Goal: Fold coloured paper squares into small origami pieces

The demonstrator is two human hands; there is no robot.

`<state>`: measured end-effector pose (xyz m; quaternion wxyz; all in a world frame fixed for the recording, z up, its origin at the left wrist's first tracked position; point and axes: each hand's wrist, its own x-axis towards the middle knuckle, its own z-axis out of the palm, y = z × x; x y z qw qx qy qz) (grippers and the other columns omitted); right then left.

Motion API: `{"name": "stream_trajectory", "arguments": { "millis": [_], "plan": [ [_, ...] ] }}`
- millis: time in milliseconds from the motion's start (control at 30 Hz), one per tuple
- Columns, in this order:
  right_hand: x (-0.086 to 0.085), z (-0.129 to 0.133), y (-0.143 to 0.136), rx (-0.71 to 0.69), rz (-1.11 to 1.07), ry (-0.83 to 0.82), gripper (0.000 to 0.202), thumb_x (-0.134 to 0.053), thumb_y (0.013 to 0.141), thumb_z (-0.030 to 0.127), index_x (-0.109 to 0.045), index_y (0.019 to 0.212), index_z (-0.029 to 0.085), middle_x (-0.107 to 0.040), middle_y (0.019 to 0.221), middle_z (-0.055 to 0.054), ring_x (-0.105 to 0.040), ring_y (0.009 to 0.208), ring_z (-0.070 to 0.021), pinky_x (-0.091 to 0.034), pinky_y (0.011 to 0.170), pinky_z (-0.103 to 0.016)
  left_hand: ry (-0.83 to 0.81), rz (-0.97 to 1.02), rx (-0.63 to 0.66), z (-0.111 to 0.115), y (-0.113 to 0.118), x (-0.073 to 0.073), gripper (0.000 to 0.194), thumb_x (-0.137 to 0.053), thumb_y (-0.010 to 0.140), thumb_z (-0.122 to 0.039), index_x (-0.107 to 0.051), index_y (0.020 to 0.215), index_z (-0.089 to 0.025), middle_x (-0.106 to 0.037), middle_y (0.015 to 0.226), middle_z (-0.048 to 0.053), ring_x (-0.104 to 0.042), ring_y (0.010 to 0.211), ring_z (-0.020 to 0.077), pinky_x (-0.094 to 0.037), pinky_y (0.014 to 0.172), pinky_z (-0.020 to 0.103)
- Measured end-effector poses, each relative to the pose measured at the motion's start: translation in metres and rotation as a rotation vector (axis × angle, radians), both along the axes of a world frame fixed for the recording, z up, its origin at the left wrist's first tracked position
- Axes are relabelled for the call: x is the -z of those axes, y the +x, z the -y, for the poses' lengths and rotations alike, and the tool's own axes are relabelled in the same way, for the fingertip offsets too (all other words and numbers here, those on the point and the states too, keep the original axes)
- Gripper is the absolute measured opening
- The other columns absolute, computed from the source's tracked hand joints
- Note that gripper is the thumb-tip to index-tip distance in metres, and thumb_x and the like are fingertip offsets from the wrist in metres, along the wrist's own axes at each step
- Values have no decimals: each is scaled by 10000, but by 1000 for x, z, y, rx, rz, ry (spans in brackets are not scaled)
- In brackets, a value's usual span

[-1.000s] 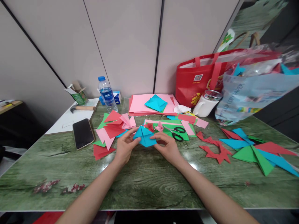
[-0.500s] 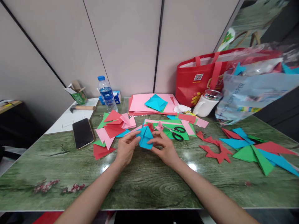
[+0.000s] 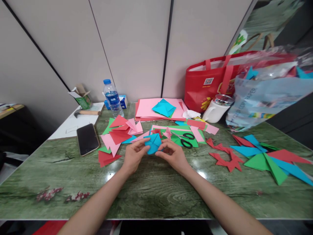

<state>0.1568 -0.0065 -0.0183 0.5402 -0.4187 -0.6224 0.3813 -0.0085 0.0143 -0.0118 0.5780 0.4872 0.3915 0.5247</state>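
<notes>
Over the middle of the green wood-grain table, seen from the head camera, both hands meet around a small folded blue paper piece; the left hand pinches its left edge with thumb and fingertips curled closed on the paper; the right hand grips its right side the same way, fingers bent and closed on it; the piece is held just above the tabletop, near a scatter of red, pink and green paper triangles to the left; just beyond the hands lie black-handled scissors on green and pink strips; farther back sits a stack of pink sheets with blue folded paper on top; a dark phone lies face up at the left, with a water bottle and a hammer behind it; a white mug, a red bag and a clear plastic bag stand at the right rear; more red, blue and green folded shapes lie well apart on the right.
</notes>
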Motion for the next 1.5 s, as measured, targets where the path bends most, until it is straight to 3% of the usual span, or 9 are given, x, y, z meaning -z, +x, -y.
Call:
{"name": "stream_trajectory", "arguments": {
  "millis": [167,300,467,800,1200,1333,1500],
  "plan": [
    [2,-2,0,59,-23,-51,203,-705,667,319,-562,629,179,-542,631,4,-502,579,-121,-436,529,-236,16,-103,42,3,1,-6,301,-713,637,-206,-699,937,-189,-666,687,9,-562,591,107,-455,548,213],
    [2,0,-1,97,-65,-111,251,-712,646,369,-543,634,184,-538,563,19,-508,506,-121,-430,490,-243,13,-149,92,6,1,-9,309,-715,639,-225,-695,946,-185,-705,774,34,-625,679,154,-501,633,265],
    [2,1,-2,113,-107,-132,266,-727,626,373,-536,658,192,-550,543,24,-531,479,-131,-440,479,-255,-1,-116,143,7,2,-8,394,-749,594,-197,-673,980,-185,-703,970,61,-654,874,215,-506,811,343],
    [2,1,-3,140,-129,-133,290,-743,601,387,-524,643,201,-528,502,42,-528,441,-128,-434,443,-251,-27,-103,128,9,5,-8,401,-744,603,-194,-660,994,-159,-705,963,80,-665,865,225,-521,815,360],
    [4,2,-4,150,-83,-90,236,-702,667,357,-534,650,193,-532,570,26,-522,460,-113,-442,459,-242,-38,-127,118,12,6,-11,362,-742,601,-189,-687,958,-168,-726,838,54,-680,746,212,-549,729,337],
    [4,2,-4,148,0,-43,206,-720,647,319,-572,700,186,-561,675,-2,-562,577,-132,-483,518,-243,-29,-130,96,12,6,-10,318,-740,601,-191,-700,915,-158,-726,839,53,-677,764,212,-545,749,333],
    [4,2,-4,62,-142,-148,241,-719,630,318,-569,766,188,-612,728,-20,-624,645,-164,-543,595,-283,-44,-125,71,9,4,-6,374,-751,583,-209,-690,946,-143,-725,828,60,-674,755,213,-542,745,343]
  ]
}}
